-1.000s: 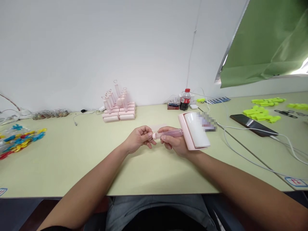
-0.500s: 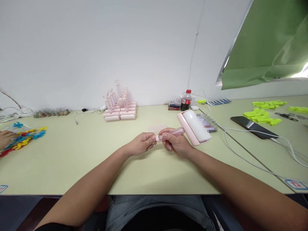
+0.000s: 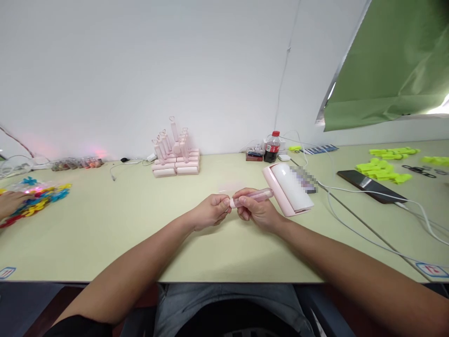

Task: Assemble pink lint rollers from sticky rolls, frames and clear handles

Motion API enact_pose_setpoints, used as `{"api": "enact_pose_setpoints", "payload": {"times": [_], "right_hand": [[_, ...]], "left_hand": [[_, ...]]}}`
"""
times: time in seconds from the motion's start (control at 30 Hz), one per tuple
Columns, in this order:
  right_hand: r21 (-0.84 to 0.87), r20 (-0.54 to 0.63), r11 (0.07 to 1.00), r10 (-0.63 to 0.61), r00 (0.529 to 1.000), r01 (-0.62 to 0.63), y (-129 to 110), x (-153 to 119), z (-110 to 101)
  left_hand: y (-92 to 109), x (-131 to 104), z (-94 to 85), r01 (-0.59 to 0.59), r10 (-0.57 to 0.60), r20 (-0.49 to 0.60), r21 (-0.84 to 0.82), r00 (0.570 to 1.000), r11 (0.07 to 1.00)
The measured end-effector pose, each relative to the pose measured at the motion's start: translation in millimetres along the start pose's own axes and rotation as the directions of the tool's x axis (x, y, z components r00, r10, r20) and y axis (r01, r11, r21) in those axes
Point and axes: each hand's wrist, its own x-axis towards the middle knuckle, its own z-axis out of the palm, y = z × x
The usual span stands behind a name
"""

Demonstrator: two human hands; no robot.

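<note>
A lint roller with a white roll and a pink cover is held sideways above the table, its head out to the right. My right hand is closed around the clear pink handle. At the handle's pale end, my left hand pinches the tip between thumb and fingers. What exactly lies under those left fingertips is hidden. The roller head tilts down to the right, close to a pixelated patch on the table.
Several similar lint rollers stand grouped by the wall. A cola bottle is at the back. To the right lie a phone, cables and yellow-green pieces. Another person's hand touches colourful pieces at far left.
Both hands and the lint roller have shifted slightly right, and the roller head sits a little lower. My grip looks the same. Pinkish light now shows at the far left.
</note>
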Motion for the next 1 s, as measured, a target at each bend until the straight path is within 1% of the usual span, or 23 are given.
{"api": "enact_pose_setpoints", "payload": {"times": [0.1, 0.2, 0.3, 0.43, 0.53, 0.6, 0.7, 0.73, 0.77, 0.8, 0.83, 0.87, 0.9, 0.93, 0.97, 1.0], "right_hand": [[-0.036, 0.034, 0.999, -0.021, 0.999, 0.022, -3.2, -2.5, -0.2], [-0.091, 0.084, 0.994, -0.052, 0.995, 0.060, -7.5, -5.3, -0.8], [-0.141, 0.103, 0.988, -0.045, 0.994, 0.059, -8.0, -3.9, -3.3], [-0.152, 0.087, 0.988, -0.024, 0.996, 0.037, -1.5, 6.5, -8.8], [-0.178, 0.052, 0.983, -0.033, 0.998, 0.042, 1.6, 13.7, -12.0], [-0.195, 0.043, 0.980, -0.035, 0.998, 0.042, 0.4, 14.7, -13.3], [-0.216, 0.076, 0.976, 0.003, 0.997, 0.014, -4.3, 11.8, -15.0], [-0.220, 0.083, 0.975, 0.019, 0.996, 0.000, -6.0, 10.8, -15.7], [-0.226, 0.079, 0.974, 0.027, 0.996, -0.009, -7.7, 10.0, -16.4], [-0.234, 0.066, 0.972, 0.026, 0.997, -0.010, -9.2, 9.8, -17.0], [-0.247, 0.047, 0.969, 0.016, 0.999, -0.004, -10.8, 9.9, -17.6], [-0.260, 0.025, 0.966, -0.001, 1.000, 0.008, -12.2, 10.4, -18.1], [-0.267, 0.006, 0.964, -0.019, 1.000, 0.020, -13.5, 11.0, -18.3], [-0.261, -0.009, 0.965, -0.032, 0.999, 0.028, -14.6, 11.7, -18.3], [-0.246, -0.019, 0.969, -0.030, 0.999, 0.024, -15.3, 12.1, -18.1], [-0.230, -0.023, 0.973, -0.011, 1.000, 0.005, -15.6, 12.3, -17.6]], "left_hand": [[2.1, -1.2, -1.3, 0.042, -0.040, 0.047, -0.039, 0.998, 0.998], [4.3, -3.7, -1.6, 0.124, -0.117, 0.091, -0.074, 0.989, 0.990], [3.0, -3.9, 0.4, 0.179, -0.170, 0.079, -0.118, 0.982, 0.977], [-4.6, 3.3, 2.4, 0.173, -0.161, 0.071, -0.232, 0.984, 0.957], [-9.5, 9.4, 1.7, 0.219, -0.200, 0.093, -0.316, 0.975, 0.923], [-12.0, 11.1, 1.9, 0.228, -0.197, 0.124, -0.341, 0.973, 0.912], [-16.0, 10.9, 5.1, 0.201, -0.151, 0.177, -0.319, 0.973, 0.926], [-17.2, 10.9, 6.4, 0.181, -0.137, 0.169, -0.283, 0.976, 0.942], [-18.1, 11.2, 7.4, 0.154, -0.126, 0.137, -0.218, 0.983, 0.964], [-18.8, 12.1, 7.5, 0.109, -0.101, 0.067, -0.117, 0.993, 0.987], [-19.3, 13.5, 6.4, 0.054, -0.053, -0.043, 0.022, 0.998, 0.998], [-19.6, 15.4, 4.0, 0.009, 0.025, -0.176, 0.191, 0.984, 0.981], [-20.0, 17.7, 0.1, -0.011, 0.132, -0.303, 0.372, 0.944, 0.928], [-20.7, 20.4, -5.1, -0.004, 0.255, -0.395, 0.537, 0.883, 0.844], [-21.8, 23.1, -11.0, 0.023, 0.368, -0.437, 0.669, 0.821, 0.743], [-23.3, 25.8, -17.2, 0.059, 0.446, -0.439, 0.761, 0.780, 0.646]]}}
